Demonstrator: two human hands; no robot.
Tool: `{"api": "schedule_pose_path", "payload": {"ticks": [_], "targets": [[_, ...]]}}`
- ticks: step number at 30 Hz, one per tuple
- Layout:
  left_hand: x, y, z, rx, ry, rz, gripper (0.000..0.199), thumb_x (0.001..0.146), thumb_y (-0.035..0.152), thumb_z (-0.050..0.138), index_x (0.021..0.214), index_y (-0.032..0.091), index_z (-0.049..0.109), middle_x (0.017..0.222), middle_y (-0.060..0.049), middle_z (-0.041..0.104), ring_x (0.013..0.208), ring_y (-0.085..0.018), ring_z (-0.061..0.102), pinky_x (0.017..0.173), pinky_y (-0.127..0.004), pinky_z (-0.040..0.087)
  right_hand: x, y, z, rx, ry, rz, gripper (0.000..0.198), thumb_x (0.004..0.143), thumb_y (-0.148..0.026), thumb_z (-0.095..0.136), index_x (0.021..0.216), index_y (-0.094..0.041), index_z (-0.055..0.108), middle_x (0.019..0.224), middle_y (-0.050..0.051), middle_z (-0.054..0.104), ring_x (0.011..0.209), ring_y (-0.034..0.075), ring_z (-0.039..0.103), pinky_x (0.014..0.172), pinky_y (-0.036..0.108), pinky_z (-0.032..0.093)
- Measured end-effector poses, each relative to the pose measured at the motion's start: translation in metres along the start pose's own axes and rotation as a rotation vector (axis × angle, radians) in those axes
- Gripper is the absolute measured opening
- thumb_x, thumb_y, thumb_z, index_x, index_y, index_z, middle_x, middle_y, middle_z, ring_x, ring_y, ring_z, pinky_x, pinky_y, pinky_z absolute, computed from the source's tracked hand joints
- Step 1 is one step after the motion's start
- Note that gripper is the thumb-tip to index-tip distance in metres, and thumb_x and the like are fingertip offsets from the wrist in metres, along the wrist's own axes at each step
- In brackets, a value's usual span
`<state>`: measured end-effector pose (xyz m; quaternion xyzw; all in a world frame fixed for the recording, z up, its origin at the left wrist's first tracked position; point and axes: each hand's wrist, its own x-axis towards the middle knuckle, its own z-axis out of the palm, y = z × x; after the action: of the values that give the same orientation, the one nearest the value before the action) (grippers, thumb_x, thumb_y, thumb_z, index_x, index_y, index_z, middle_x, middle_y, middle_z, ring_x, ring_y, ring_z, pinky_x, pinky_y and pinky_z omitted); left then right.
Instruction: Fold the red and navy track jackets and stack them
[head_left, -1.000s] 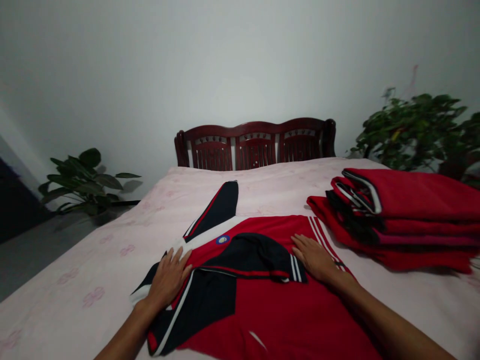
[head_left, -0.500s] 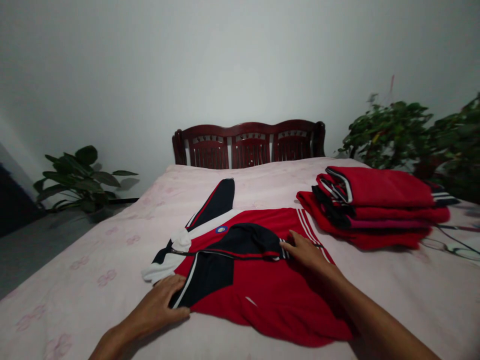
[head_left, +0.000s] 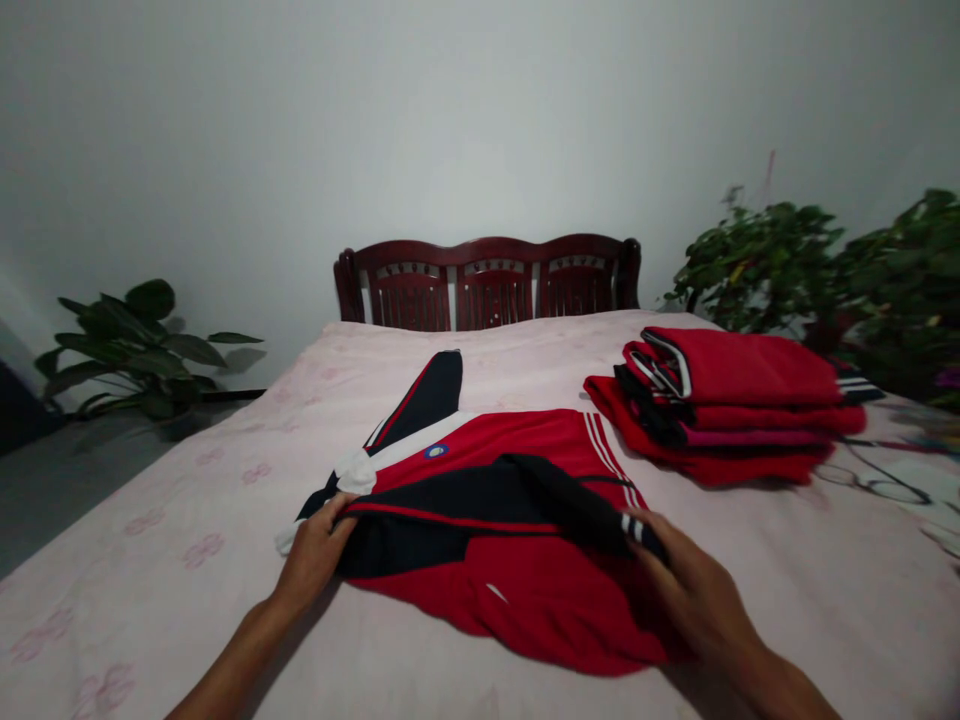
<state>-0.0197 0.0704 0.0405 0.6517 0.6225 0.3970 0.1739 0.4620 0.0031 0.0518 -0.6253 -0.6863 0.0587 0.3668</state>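
A red, navy and white zip jacket [head_left: 517, 435] lies spread on the bed, its collar to the left and its striped hem to the right. One navy sleeve stretches away toward the headboard; the nearer sleeve lies across the jacket's front. My left hand [head_left: 319, 545] pinches that sleeve near the shoulder, beside the white collar. My right hand [head_left: 686, 575] is closed on the striped cuff of the same sleeve, pulled out to the right and slightly raised. A round blue badge [head_left: 436, 452] shows on the chest.
A stack of folded red clothes [head_left: 757, 370] stands on the bed's right side, with eyeglasses [head_left: 892, 490] close by. Beyond the pink floral bedsheet [head_left: 187, 590] rises a dark wooden headboard [head_left: 491, 285]. Potted plants flank the bed at left [head_left: 139, 350] and right [head_left: 765, 265].
My left hand has moved up from the jacket's near edge and taken hold of the sleeve at the shoulder. My right hand has gripped the cuff and drawn it right and nearer, straightening the sleeve.
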Motion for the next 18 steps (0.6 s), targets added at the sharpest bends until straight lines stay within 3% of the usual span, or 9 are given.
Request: {"api": "schedule_pose_path", "payload": {"ticks": [4, 8, 10, 14, 18], "targets": [[0.002, -0.009, 0.005, -0.016, -0.013, -0.041, 0.036, 0.083, 0.043, 0.05, 0.105, 0.022, 0.07, 0.108, -0.004, 0.074, 0.104, -0.028, 0.066, 0.092, -0.037, 0.049, -0.063, 0.002, 0.009, -0.028, -0.201, -0.24, 0.041, 0.087, -0.027, 0.052, 0.126, -0.033, 0.063, 0.121, 0.007, 0.07, 0.108, 0.025, 0.066, 0.089, 0.037, 0.056], [-0.003, -0.012, 0.007, 0.005, -0.094, -0.063, 0.039, 0.086, 0.046, 0.05, 0.108, 0.021, 0.07, 0.111, -0.006, 0.074, 0.106, -0.029, 0.065, 0.095, -0.04, 0.048, -0.069, 0.0, 0.022, -0.182, -0.237, -0.357, 0.059, 0.075, -0.014, 0.057, 0.131, -0.033, 0.059, 0.121, 0.01, 0.068, 0.106, 0.026, 0.066, 0.084, 0.039, 0.057], [-0.005, -0.011, 0.007, -0.001, -0.094, -0.052, 0.039, 0.086, 0.045, 0.05, 0.109, 0.021, 0.07, 0.111, -0.006, 0.074, 0.105, -0.029, 0.066, 0.094, -0.04, 0.048, -0.06, -0.001, 0.026, -0.206, -0.23, -0.369, 0.055, 0.072, -0.008, 0.051, 0.121, -0.029, 0.065, 0.111, 0.011, 0.069, 0.097, 0.025, 0.068, 0.077, 0.035, 0.058], [0.0, -0.008, -0.002, -0.059, 0.064, -0.052, 0.041, 0.084, 0.041, 0.049, 0.112, 0.019, 0.069, 0.113, -0.006, 0.073, 0.105, -0.027, 0.066, 0.094, -0.035, 0.049, -0.021, -0.007, 0.017, -0.153, -0.254, -0.326, 0.048, 0.078, -0.008, 0.042, 0.117, -0.025, 0.065, 0.1, 0.009, 0.068, 0.077, 0.019, 0.068, 0.063, 0.027, 0.054], [0.022, -0.001, -0.017, -0.031, 0.167, -0.043, 0.04, 0.084, 0.041, 0.046, 0.109, 0.019, 0.069, 0.104, -0.003, 0.075, 0.097, -0.024, 0.067, 0.085, -0.031, 0.051, 0.052, -0.011, -0.002, -0.089, -0.219, -0.254, 0.036, 0.088, -0.022, 0.043, 0.117, -0.025, 0.063, 0.111, 0.009, 0.066, 0.096, 0.022, 0.066, 0.082, 0.031, 0.052]]}}
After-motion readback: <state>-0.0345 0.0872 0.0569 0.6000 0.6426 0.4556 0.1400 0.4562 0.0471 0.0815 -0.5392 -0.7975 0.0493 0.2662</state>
